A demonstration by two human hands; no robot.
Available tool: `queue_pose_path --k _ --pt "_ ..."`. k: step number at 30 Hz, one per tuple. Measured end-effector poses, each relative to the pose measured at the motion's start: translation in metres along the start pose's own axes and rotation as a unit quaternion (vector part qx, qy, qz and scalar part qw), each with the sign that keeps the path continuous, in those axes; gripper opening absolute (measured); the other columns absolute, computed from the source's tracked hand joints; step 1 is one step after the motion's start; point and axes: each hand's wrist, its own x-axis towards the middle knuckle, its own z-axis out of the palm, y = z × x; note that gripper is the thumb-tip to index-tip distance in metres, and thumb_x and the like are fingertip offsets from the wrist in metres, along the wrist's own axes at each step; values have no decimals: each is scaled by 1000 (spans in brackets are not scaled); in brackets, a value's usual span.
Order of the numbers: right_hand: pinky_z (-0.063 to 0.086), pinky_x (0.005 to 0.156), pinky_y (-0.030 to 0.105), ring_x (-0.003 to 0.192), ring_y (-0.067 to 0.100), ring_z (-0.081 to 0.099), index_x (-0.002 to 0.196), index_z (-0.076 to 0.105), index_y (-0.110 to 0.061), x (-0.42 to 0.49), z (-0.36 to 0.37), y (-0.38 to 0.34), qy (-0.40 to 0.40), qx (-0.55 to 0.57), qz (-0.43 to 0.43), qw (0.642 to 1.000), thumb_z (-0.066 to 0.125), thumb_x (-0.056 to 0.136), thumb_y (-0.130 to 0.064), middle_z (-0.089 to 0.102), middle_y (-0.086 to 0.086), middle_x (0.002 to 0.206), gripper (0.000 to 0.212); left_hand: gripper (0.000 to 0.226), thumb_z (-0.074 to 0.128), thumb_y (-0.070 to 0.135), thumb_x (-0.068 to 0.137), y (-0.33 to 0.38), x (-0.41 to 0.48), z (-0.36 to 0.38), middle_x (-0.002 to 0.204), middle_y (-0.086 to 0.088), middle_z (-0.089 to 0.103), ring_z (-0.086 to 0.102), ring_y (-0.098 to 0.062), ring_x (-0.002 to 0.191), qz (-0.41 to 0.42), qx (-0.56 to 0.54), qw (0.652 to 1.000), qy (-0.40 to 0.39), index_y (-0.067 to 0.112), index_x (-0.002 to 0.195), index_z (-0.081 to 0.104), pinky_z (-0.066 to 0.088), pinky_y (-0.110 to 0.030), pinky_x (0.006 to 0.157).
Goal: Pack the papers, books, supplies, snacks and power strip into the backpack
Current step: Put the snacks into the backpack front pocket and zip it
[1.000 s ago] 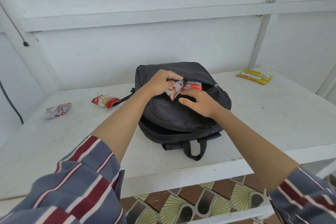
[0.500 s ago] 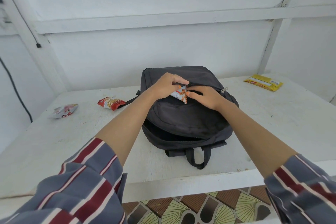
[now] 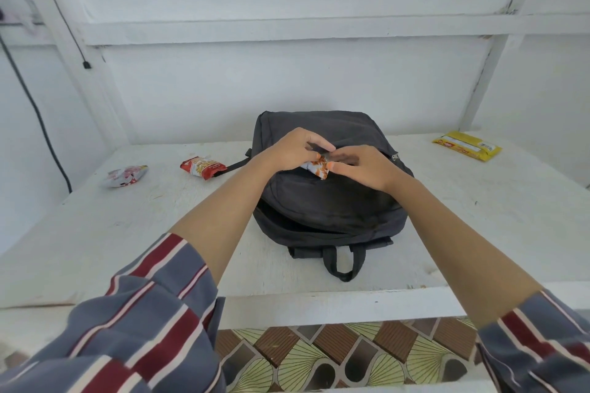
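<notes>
Item: black backpack [image 3: 332,201], lying flat at the centre of a white table [image 3: 127,233], carry loop toward the viewer, main compartment zip gaping along the near side. Front pocket: mouth open near the bag's upper part. Left hand [image 3: 292,150]: fingers curled, pinching the dark fabric lip of that pocket and holding it up. Right hand [image 3: 362,167]: fingers bent into the pocket mouth, thumb against an orange-and-white snack packet [image 3: 319,168], which it grips; the packet sits half inside the pocket, one corner sticking out over the bag's front panel. Both forearms bare, striped grey, maroon and white sleeves [image 3: 143,329] pushed back. Loose on the table, left of the bag: red snack packet [image 3: 202,166], near the bag's shoulder strap; farther left, pale pink-and-white snack packet [image 3: 126,175]. Right of the bag, well apart, near the back wall: yellow wrapper [image 3: 466,147]. Black cable [image 3: 38,112] hanging down the left wall. Patterned floor tiles [image 3: 351,357] below the table's front edge.
</notes>
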Motion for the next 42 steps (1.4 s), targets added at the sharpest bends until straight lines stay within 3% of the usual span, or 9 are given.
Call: queue_pose_path --k 3,6,11,15,20,28,32,36,42 --pt "43 79 14 92 8 60 111 67 -14 0 -4 -15 48 -19 -22 998 63 87 -24 69 2 105 27 28 54 -1 89 4 -14 -4 98 4 67 62 -1 82 5 -35 998 43 11 110 68 49 -16 82" --pt "47 76 13 81 7 61 102 69 -17 4 -3 -37 76 25 -50 996 65 85 -20 69 0 91 17 27 54 0 89 1 -32 -16 104 5 65 59 -2 90 -5 -44 992 117 12 110 68 44 -7 79" --pt "44 78 9 92 8 60 107 66 -19 29 27 -78 63 102 -80 990 68 83 -18 66 -1 101 24 31 52 -1 89 -30 -72 -48 106 0 62 57 -8 92 -59 -71 972 218 12 115 64 43 -4 61" --pt "43 78 5 99 12 57 116 62 -11 56 78 -107 24 123 -99 987 68 83 -14 63 4 111 34 33 56 0 86 -74 -107 -75 107 -7 63 60 -17 87 -101 -59 959 259 15 114 65 47 -13 66" --pt "42 91 24 111 19 54 122 58 -12 106 147 -131 -12 90 -59 994 66 84 -15 58 8 120 39 32 63 3 83 -137 -145 -115 102 -3 61 57 -18 82 -165 -35 939 299 19 110 66 44 -16 66" --pt "41 72 23 107 18 52 121 59 -19 191 238 -129 -26 72 25 997 67 79 -15 51 6 130 43 32 67 9 82 -247 -168 -173 114 -3 58 53 -15 98 -224 8 938 264 22 111 65 37 -21 81" --pt "41 99 35 128 27 39 128 54 -31 222 261 -111 -35 -30 58 997 71 76 -28 39 6 141 54 43 70 10 78 -295 -163 -193 131 -6 50 42 -20 125 -249 58 935 246 21 119 62 31 -26 103" --pt "36 105 40 129 30 36 134 43 -40 242 268 -103 -66 -69 88 992 69 76 -37 37 5 141 63 58 72 19 77 -329 -149 -205 147 -9 32 23 -23 139 -307 102 924 203 28 131 52 26 -31 106" --pt "48 88 37 111 25 51 132 44 -43 246 278 -99 -73 -97 74 990 61 80 -25 51 1 129 58 36 75 24 75 -355 -139 -206 124 1 57 53 -19 114 -282 29 944 170 25 110 65 47 -35 94"
